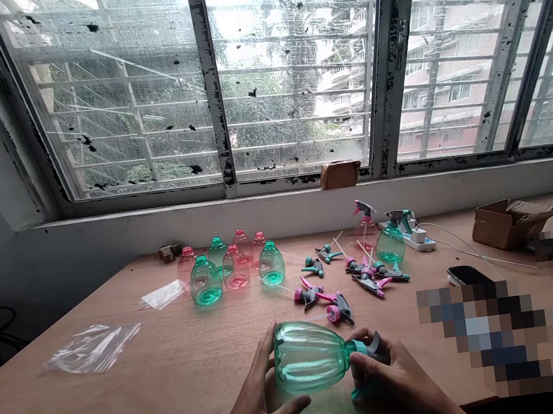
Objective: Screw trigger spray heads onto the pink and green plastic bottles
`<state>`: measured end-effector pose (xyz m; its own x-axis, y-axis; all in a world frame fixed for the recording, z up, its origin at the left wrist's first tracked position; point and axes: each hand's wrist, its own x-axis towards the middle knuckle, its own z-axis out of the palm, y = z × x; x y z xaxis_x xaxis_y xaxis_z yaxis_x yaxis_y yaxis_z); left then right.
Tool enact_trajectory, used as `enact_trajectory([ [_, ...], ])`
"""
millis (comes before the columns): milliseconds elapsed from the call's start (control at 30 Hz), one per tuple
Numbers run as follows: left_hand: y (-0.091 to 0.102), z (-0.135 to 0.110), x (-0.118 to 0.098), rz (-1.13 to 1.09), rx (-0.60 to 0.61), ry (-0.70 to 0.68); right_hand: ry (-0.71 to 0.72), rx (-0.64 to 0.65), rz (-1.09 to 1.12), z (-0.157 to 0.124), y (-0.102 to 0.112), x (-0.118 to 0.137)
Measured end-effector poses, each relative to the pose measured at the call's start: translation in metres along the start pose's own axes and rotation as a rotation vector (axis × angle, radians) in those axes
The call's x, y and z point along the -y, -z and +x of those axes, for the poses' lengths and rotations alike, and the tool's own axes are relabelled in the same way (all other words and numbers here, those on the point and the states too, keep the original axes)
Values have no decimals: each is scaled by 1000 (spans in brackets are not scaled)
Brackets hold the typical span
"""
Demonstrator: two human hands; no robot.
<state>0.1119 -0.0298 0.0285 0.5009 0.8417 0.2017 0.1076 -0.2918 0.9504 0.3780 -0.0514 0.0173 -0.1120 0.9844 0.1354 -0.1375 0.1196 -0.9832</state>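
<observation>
Hands, two: left hand (259,394) cupped about the base of one green bottle (312,357), grip unclear; right hand (394,367) clamped on its spray head (377,349); bottle sideways between them, long axis left-to-right, neck rightward, above surface (149,404).

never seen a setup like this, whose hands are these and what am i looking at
There is no machine: these are a person's two bare hands. The one picture comes from a camera worn on that person's head, looking forward and down. The left hand cups the bottom of a green bottle tipped on its side; the right hand grips the spray head at its neck. On the wooden table beyond lie loose spray heads. Headless red and green bottles stand to their left, and two bottles with heads fitted stand near a power strip. A clear plastic bag lies at left. Pixelated patches at right hide whatever is there.
</observation>
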Motion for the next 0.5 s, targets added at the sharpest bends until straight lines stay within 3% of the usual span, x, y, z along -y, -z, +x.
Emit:
enact_trajectory([
  [167, -2, -2, -9, 24, -30, 11, 3, -10, -19, 0, 0, 0],
  [500, 1, 0, 1, -73, 20, 42, -4, -17, 3, 0, -2, 0],
])
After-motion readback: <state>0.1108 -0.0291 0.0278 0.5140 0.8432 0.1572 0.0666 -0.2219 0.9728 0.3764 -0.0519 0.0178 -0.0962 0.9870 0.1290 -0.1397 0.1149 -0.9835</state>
